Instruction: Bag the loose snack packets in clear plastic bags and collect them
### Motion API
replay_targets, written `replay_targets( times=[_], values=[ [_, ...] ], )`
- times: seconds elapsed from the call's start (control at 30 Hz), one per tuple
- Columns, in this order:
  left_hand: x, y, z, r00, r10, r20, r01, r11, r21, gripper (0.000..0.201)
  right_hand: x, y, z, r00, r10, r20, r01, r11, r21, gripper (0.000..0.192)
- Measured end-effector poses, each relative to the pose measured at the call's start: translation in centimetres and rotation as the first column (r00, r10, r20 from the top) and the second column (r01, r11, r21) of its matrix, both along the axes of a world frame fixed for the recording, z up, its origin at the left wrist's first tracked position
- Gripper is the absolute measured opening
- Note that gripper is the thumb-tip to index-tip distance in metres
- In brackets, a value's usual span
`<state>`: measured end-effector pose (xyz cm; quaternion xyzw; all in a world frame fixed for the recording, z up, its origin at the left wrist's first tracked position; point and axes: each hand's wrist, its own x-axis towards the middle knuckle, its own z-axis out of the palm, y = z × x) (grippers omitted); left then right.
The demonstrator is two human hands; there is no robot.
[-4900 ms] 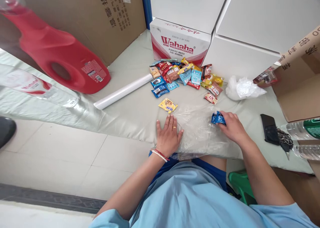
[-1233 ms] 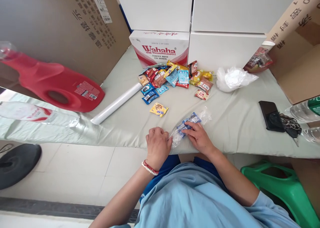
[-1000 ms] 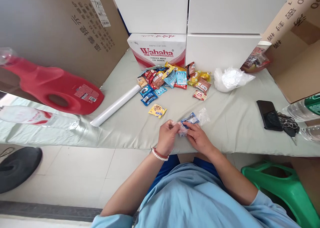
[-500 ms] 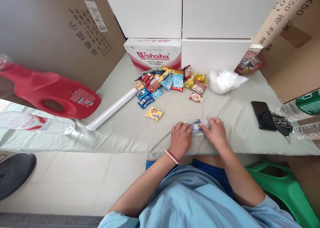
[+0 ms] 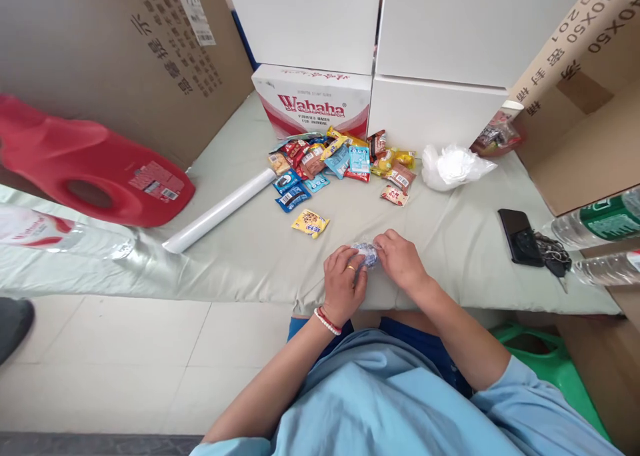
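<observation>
Between my hands, near the table's front edge, is a small blue-and-white snack packet (image 5: pixel 369 255) wrapped in clear plastic film. My left hand (image 5: pixel 345 277) is closed on its left side, the fingers curled over it. My right hand (image 5: pixel 400 259) pinches the film at the right end. A yellow snack packet (image 5: pixel 310 223) lies by itself just beyond my left hand. Farther back, a pile of colourful snack packets (image 5: pixel 337 161) rests against the Wahaha carton (image 5: pixel 320 103). To its left lies a white roll of film (image 5: pixel 220 211), slanting toward me.
At left are a red jug (image 5: pixel 115 176) and a clear bottle (image 5: pixel 75 236). A white plastic bag (image 5: pixel 455 167) sits back right. A black phone (image 5: pixel 520 236), keys (image 5: pixel 554 249) and water bottles (image 5: pixel 600 219) lie at right. White boxes (image 5: pixel 440 109) and brown cardboard (image 5: pixel 600 136) surround the table.
My hands have moved slightly left with the packet, which now looks more compact, its film gathered. My right hand has come closer to the left. The camera view has shifted a little.
</observation>
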<state>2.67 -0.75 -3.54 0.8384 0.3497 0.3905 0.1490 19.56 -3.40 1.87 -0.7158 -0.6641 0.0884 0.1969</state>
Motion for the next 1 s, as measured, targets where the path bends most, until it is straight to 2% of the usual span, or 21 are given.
replay_targets(
  times=[0.07, 0.17, 0.27, 0.33, 0.4, 0.47, 0.5, 0.57, 0.6, 0.67, 0.73, 0.83, 0.87, 0.93, 0.97, 1.0],
  values=[
    [-0.3, 0.0, 0.0, 0.999, -0.019, -0.039, 0.018, 1.000, -0.023, 0.027, -1.1, 0.6, 0.6, 0.997, 0.054, 0.059, -0.056, 0.998, 0.023, 0.019],
    [-0.4, 0.1, 0.0, 0.991, -0.051, -0.121, 0.045, 0.998, -0.052, 0.032, -3.2, 1.4, 1.0, 0.993, 0.103, 0.061, -0.109, 0.989, 0.099, 0.022],
    [-1.0, 0.7, 0.3, 0.978, -0.105, -0.183, 0.094, 0.993, -0.071, 0.026, -4.3, 2.3, 0.6, 0.983, 0.184, 0.001, -0.183, 0.980, 0.076, 0.026],
    [-2.1, 1.3, 0.6, 0.978, -0.145, -0.150, 0.132, 0.987, -0.093, 0.026, -3.9, 2.5, 0.0, 0.965, 0.256, -0.057, -0.253, 0.966, 0.060, 0.028],
    [-3.5, 2.1, 0.8, 0.995, -0.080, -0.061, 0.073, 0.990, -0.120, 0.033, -3.0, 2.1, -0.6, 0.945, 0.319, -0.071, -0.316, 0.947, 0.056, 0.029],
    [-4.6, 2.7, 0.9, 0.996, 0.088, -0.021, -0.090, 0.981, -0.172, 0.038, -2.0, 1.1, -1.2, 0.928, 0.370, -0.030, -0.369, 0.929, 0.037, 0.030],
    [-5.0, 2.8, 0.8, 0.987, 0.152, -0.049, -0.159, 0.966, -0.206, 0.037, -1.7, 0.5, -1.4, 0.924, 0.384, -0.001, -0.383, 0.923, 0.022, 0.038],
    [-4.9, 2.9, 0.8, 0.973, 0.168, -0.156, -0.206, 0.940, -0.272, 0.033, -1.7, -0.5, -2.1, 0.924, 0.379, 0.052, -0.379, 0.925, 0.001, 0.063],
    [-4.6, 2.9, 0.9, 0.972, 0.135, -0.194, -0.190, 0.933, -0.305, 0.030, -1.9, -0.8, -2.5, 0.932, 0.356, 0.073, -0.357, 0.934, 0.002, 0.068],
    [-3.8, 2.6, 1.1, 0.982, 0.064, -0.177, -0.125, 0.926, -0.357, 0.025, -2.8, -0.9, -3.2, 0.955, 0.282, 0.095, -0.287, 0.957, 0.033, 0.060],
    [-3.1, 2.2, 1.8, 0.997, 0.028, -0.068, -0.051, 0.924, -0.378, 0.023, -3.4, -0.6, -3.5, 0.974, 0.218, 0.064, -0.223, 0.970, 0.094, 0.044],
    [-3.6, 1.9, 3.0, 0.994, -0.052, 0.096, 0.083, 0.928, -0.363, 0.023, -2.5, -0.6, -2.7, 0.978, 0.186, -0.094, -0.165, 0.967, 0.196, 0.037],
    [-4.2, 2.0, 3.3, 0.990, -0.080, 0.120, 0.117, 0.930, -0.349, 0.023, -1.4, -0.9, -2.2, 0.975, 0.152, -0.164, -0.114, 0.969, 0.221, 0.035],
    [-5.7, 2.5, 3.3, 0.994, -0.077, 0.082, 0.097, 0.954, -0.282, 0.020, 2.2, -2.0, -0.9, 0.948, -0.013, -0.318, 0.094, 0.966, 0.242, 0.034],
    [-6.5, 2.8, 3.0, 0.998, -0.051, 0.028, 0.056, 0.972, -0.229, 0.019, 4.7, -2.7, -0.3, 0.910, -0.130, -0.393, 0.240, 0.939, 0.244, 0.037],
    [-7.2, 3.1, 2.5, 0.999, -0.017, -0.035, 0.011, 0.986, -0.165, 0.018, 7.6, -3.4, 0.3, 0.851, -0.244, -0.465, 0.391, 0.885, 0.251, 0.041]
  ],
)
